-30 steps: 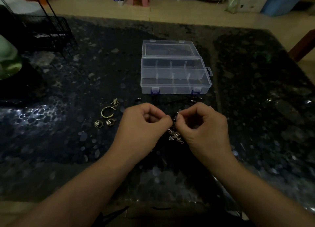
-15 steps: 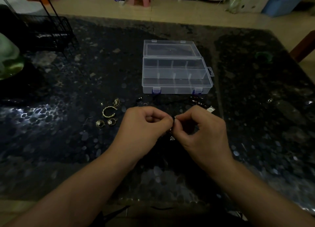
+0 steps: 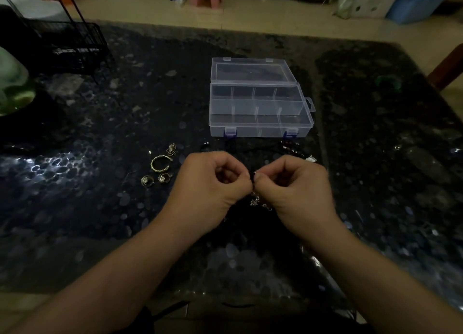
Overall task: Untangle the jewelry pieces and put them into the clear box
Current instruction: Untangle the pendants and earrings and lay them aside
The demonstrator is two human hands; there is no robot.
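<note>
Both hands are working just in front of the clear box, between it and the camera. Left hand and right hand are meeting fingertip to fingertip, fingers curled and pinching the jewelry tangle where they touch. Silvery charms are hanging straight down from the pinch, so its long axis is running vertical, below the fingers; neither hand is nearer, both are on it. A dark cord is lying across the tabletop between the hands and the box front; whether it is joined to the held tangle I cannot tell.

The box is sitting open, lid folded back, compartments looking empty. Left of the box front: a gold ring, two small round pieces, and a small wiry bit, all loose and apart. Nothing but the cord is standing between the hands and the box. Likely step: pulling the knot apart, nothing boxed yet.
</note>
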